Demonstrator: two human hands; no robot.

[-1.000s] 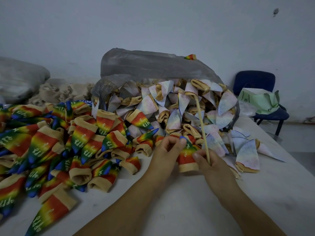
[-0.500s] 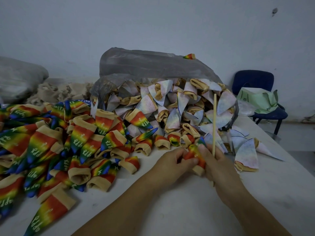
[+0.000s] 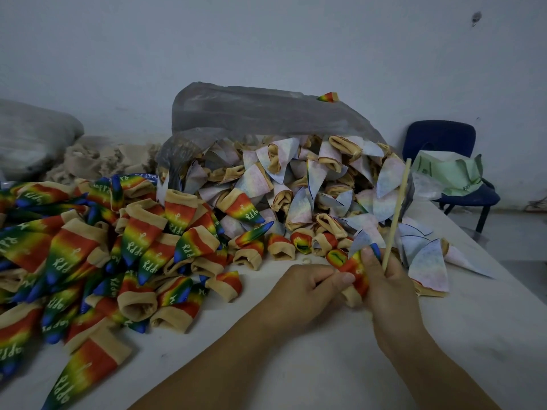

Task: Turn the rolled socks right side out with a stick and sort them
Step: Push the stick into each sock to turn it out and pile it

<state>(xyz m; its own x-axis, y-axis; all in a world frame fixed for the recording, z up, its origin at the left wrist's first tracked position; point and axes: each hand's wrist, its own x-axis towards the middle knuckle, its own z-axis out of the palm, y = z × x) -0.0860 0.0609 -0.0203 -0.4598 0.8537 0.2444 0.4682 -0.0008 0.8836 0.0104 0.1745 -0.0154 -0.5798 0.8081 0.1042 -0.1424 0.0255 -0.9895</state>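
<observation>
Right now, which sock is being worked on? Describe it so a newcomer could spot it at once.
Start at the big grey plastic bag spilling pale rolled socks. Just before its mouth, the left hand and right hand pinch one small rainbow sock with a tan cuff. It alone is held, beside the thin wooden stick in the right hand.

Single head-worn view: looks forward and down across the table, left hand and right hand close below, wall beyond.

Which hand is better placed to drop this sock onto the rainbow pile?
Left, probably. The left hand pinches the sock and the rainbow pile lies on its side; the right hand also holds the stick.
</observation>
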